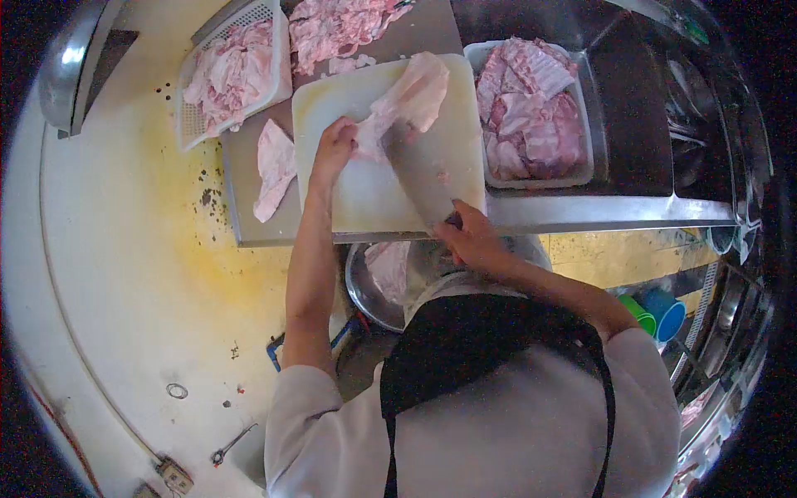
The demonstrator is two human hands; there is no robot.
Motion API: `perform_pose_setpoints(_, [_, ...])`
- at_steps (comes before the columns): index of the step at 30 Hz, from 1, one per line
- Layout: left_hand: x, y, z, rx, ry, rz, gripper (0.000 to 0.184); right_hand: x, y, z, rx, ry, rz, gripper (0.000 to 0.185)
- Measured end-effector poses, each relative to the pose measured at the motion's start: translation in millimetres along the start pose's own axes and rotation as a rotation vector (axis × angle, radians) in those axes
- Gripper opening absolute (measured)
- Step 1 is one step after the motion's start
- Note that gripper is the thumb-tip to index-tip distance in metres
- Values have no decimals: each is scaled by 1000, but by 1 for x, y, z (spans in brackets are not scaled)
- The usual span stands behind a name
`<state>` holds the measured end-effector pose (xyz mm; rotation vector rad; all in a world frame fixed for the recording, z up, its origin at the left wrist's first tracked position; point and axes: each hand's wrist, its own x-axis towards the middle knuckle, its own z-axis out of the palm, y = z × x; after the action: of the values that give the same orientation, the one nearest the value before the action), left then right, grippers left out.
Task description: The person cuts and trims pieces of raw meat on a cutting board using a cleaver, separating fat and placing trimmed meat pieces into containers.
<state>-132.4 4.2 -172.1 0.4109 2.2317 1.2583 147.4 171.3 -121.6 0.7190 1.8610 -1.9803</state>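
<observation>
My right hand [473, 236] is closed round the handle of a large knife [419, 178], its broad blade slanting up and left over the white cutting board [324, 199]. The blade's far end meets a pale pink piece of raw meat [423, 87] that stretches across the board's upper part. At the left end of that piece, my left hand [334, 145] grips it with the fingers bent. What the fingertips press on is partly hidden. Small pink scraps lie on the board beside the blade.
A white perforated basket [187, 124] of pale pieces stands upper left. Raw meat [344, 29] is heaped behind the board, and a loose piece [274, 170] lies left. To the right sits a white tray [581, 170] of meat. Below the counter edge is a metal bowl [357, 286].
</observation>
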Motion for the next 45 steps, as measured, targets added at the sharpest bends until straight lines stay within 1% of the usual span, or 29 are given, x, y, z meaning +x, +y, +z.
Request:
perform_pose_setpoints(2, [2, -7, 0, 46, 4, 89, 14, 32, 13, 5, -57, 102, -217, 49])
perform_pose_setpoints(4, [0, -3, 3, -20, -8, 91, 14, 76, 13, 11, -133, 207, -388, 38])
perform_pose_setpoints(6, [-3, -1, 4, -61, -11, 107, 15, 113, -7, 18, -53, 214, -320, 30])
perform_pose_setpoints(9, [-3, 0, 10, -69, -9, 142, 15, 128, -38, 24, 44, 155, -291, 31])
perform_pose_setpoints(11, [-9, 9, 7, -33, 6, 140, 15, 123, -3, 41, -97, 223, -328, 34])
perform_pose_setpoints(12, [-11, 12, 6, -64, 14, 123, 15, 114, 13, 46, -169, 255, -352, 36])
perform_pose_setpoints(14, [-17, 12, 2, -123, 28, 88, 15, 60, 38, 42, -193, 213, -516, 37])
perform_pose_setpoints(16, [-23, -2, -6, -111, 119, 51, 17, 8, 18, 14, -276, -70, -80, 39])
perform_pose_setpoints(19, [-34, -9, -25, -94, 182, 45, 18, -10, 15, -11, -276, -102, -55, 32])
perform_pose_setpoints(20, [-37, -9, -29, -91, 197, 50, 19, -11, 10, -13, -289, -62, -65, 32])
perform_pose_setpoints(22, [-39, -11, -31, -93, 143, 93, 18, -13, 1, -7, -312, 11, -83, 31])
perform_pose_setpoints(23, [-40, -12, -32, -95, 120, 116, 18, -6, 1, -3, -291, 23, -129, 31])
perform_pose_setpoints(25, [-49, -5, -29, -209, 85, 128, 19, 25, 8, 13, -249, 39, -229, 30])
perform_pose_setpoints(27, [-54, -1, -25, -285, 71, 122, 20, 69, 22, 29, -365, 92, -356, 33])
perform_pose_setpoints(29, [-57, 2, -22, -322, 84, 108, 22, 96, 9, 42, -492, 98, -487, 30])
perform_pose_setpoints(30, [-59, 6, -24, -211, 107, 194, 23, 103, 1, 47, -488, 100, -445, 30])
perform_pose_setpoints(31, [-60, 12, -30, -99, 130, 283, 24, 110, -7, 52, -485, 104, -405, 30])
perform_pose_setpoints(33, [-52, 20, -56, -114, 157, 301, 26, 107, -9, 50, -478, 107, -368, 31])
perform_pose_setpoints(34, [-44, 23, -69, -241, 159, 229, 26, 97, 0, 48, -476, 105, -370, 31])
perform_pose_setpoints(36, [-68, 109, -89, -265, 356, -6, 26, 64, 10, 36, -466, 71, -331, 32])
perform_pose_setpoints(37, [-23, 60, -135, -237, 416, 219, 22, 41, 10, 26, -454, 39, -290, 32])
perform_pose_setpoints(39, [-12, 97, -181, -246, 445, 215, 23, 9, 25, 10, -419, 1, -155, 34])
perform_pose_setpoints(40, [10, 91, -221, -140, 441, 243, 26, -1, 40, 1, -429, 7, -146, 34])
perform_pose_setpoints(41, [12, 97, -233, -37, 517, 278, 30, -11, 54, -8, -438, 14, -137, 35])
perform_pose_setpoints(42, [14, 102, -242, 67, 593, 315, 34, -23, 62, -14, -397, 47, -200, 35])
perform_pose_setpoints(43, [25, 92, -250, 104, 598, 332, 36, -34, 68, -20, -356, 81, -264, 35])
perform_pose_setpoints(45, [45, 57, -253, 188, 611, 358, 39, -54, 74, -34, -326, 120, -241, 35])
